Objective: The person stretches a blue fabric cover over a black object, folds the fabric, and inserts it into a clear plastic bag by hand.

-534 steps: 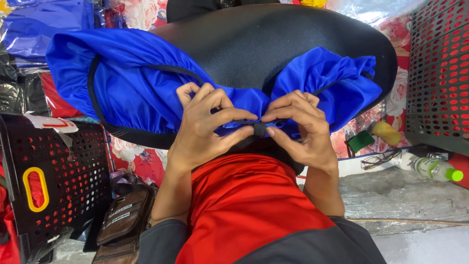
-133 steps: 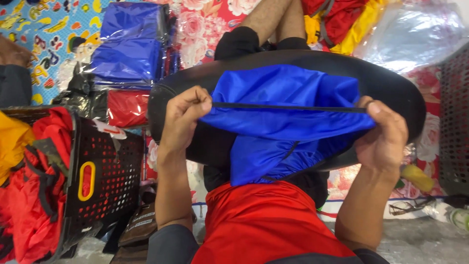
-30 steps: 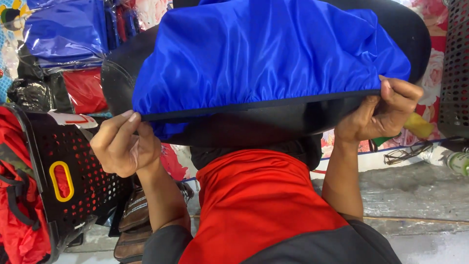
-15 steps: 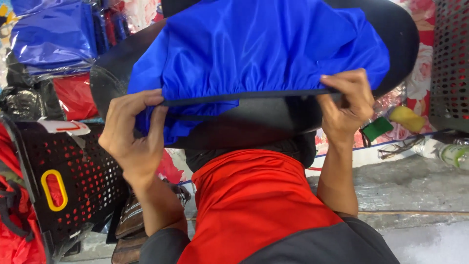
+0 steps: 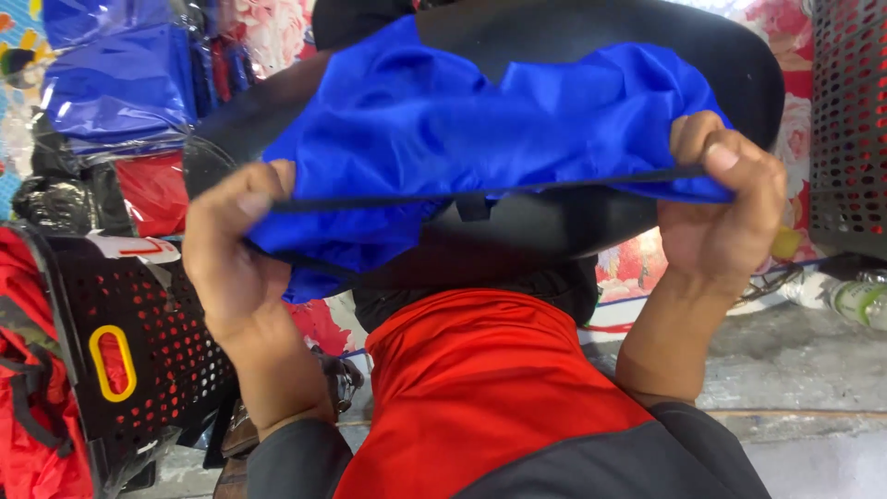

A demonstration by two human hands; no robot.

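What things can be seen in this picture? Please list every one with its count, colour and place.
blue fabric cover: one, blue, over the black seat, black edge band pulled straight between both hands
black seat: one, black, centre top
perforated crate: one, black with a yellow handle hole, lower left
packed fabric bundles: several, blue and red, upper left
plastic bottle: one, clear, right edge
mesh basket: one, dark, upper right
left hand: one, grips the band's left end
right hand: one, grips the band's right end

Two hands (image 5: 231,268) (image 5: 725,208), one blue cover (image 5: 462,120), one black seat (image 5: 591,55) (one bottle (image 5: 845,296) too).
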